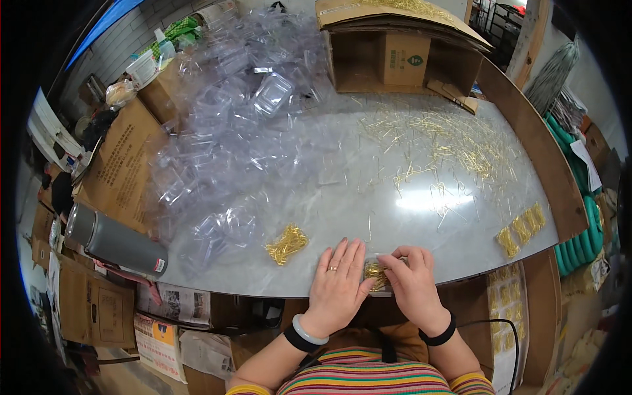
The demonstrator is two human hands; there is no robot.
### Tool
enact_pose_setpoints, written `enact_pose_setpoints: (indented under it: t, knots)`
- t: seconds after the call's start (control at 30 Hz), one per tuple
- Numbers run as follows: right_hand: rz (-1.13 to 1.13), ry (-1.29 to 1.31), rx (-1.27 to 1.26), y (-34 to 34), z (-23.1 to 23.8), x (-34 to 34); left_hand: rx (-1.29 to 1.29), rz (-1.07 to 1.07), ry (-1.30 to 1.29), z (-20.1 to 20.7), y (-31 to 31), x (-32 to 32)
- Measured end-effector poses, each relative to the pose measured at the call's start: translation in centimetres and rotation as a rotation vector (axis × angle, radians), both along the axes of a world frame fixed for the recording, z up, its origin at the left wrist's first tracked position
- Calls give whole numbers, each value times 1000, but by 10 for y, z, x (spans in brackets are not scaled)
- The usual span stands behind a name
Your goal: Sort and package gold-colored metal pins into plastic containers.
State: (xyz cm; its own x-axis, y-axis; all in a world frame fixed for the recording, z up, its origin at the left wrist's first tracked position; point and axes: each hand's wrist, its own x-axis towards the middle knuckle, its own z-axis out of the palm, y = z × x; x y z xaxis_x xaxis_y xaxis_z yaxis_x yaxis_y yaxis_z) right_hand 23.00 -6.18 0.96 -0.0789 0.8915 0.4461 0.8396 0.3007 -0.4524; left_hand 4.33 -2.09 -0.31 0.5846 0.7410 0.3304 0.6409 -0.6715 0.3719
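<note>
At the table's near edge, a small bunch of gold wire hooks (376,274) lies between my two hands. My left hand (337,276) is flat on the tabletop, fingers stretched out, its thumb against the bunch. Curled over the other side, my right hand (415,286) has thumb and fingers closed on the hooks; its fingertips partly hide them. Left of my hands sits another pile of gold hooks (287,245). Several neat gold bundles (521,230) stand in a row near the right edge. Farther back, many loose wire hooks (461,145) are scattered.
Clear plastic containers (243,125) heap over the left half of the grey table (316,191). A dark grey cylinder-shaped bottle (122,242) lies at the left edge. An open cardboard box (355,62) stands at the back; a cardboard wall (540,145) borders the right side.
</note>
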Motion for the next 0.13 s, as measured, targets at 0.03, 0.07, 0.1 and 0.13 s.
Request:
enact_pose_setpoints:
  t: [0.03, 0.07, 0.1, 0.13]
  knots:
    - [20, 5, -4, 0, 0, 1, -1, -1, -2, 0, 0, -1]
    - [41, 11, -9, 0, -1, 1, -2, -2, -5, 0, 0, -1]
    - [27, 2, -7, -1, -1, 0, -3, -3, -7, -1, 0, -2]
    - [6, -10, -7, -4, 0, 0, -15, -10, -14, 0, 0, -1]
